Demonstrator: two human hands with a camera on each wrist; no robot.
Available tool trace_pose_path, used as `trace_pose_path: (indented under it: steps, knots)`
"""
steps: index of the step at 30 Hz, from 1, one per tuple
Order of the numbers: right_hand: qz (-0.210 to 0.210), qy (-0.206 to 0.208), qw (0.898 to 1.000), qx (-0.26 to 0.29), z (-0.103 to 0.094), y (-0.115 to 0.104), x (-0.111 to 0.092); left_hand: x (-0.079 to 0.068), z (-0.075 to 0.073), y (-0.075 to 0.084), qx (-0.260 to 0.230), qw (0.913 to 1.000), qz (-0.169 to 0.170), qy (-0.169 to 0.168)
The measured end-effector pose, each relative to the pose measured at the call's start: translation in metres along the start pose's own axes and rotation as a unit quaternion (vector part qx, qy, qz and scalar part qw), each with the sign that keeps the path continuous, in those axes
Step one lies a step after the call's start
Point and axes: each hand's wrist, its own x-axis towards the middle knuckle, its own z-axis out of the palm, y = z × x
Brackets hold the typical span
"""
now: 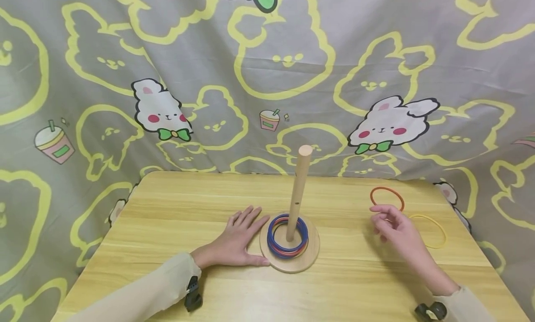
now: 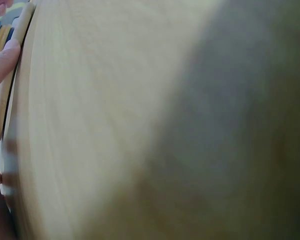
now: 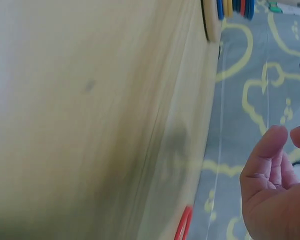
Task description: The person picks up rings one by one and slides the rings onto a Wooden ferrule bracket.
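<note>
A wooden peg (image 1: 298, 187) stands upright on a round wooden base (image 1: 312, 256). Several rings are stacked around the peg's foot, a blue ring (image 1: 269, 240) on top with red and other colours under it. My left hand (image 1: 236, 240) lies spread on the table at the base's left side, thumb and fingertips at its edge. Over the table to the right, my right hand (image 1: 394, 226) hovers with loosely bent fingers and nothing between them. Just beyond its fingertips lies a red ring (image 1: 385, 188), partly covered by the hand. A yellow ring (image 1: 445, 238) lies right of that hand.
The wooden table (image 1: 167, 196) runs back to a grey curtain (image 1: 200, 57) printed with yellow outlines and white rabbits. Dark straps with small devices sit on both wrists. Table surface and shadow take up most of the left wrist view.
</note>
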Motion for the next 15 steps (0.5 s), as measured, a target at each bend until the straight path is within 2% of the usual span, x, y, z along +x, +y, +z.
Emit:
trace_pose_path:
  steps: [7, 15]
  knots:
    - [0.027, 0.028, 0.999, -0.028, -0.038, 0.014, -0.006, 0.001, 0.000, 0.001, -0.006, 1.0000, 0.005, 0.005]
    - [0.064, 0.068, 0.995, -0.031, -0.077, 0.037, -0.013, 0.000, 0.004, -0.004, -0.008, 0.9999, 0.003, 0.009]
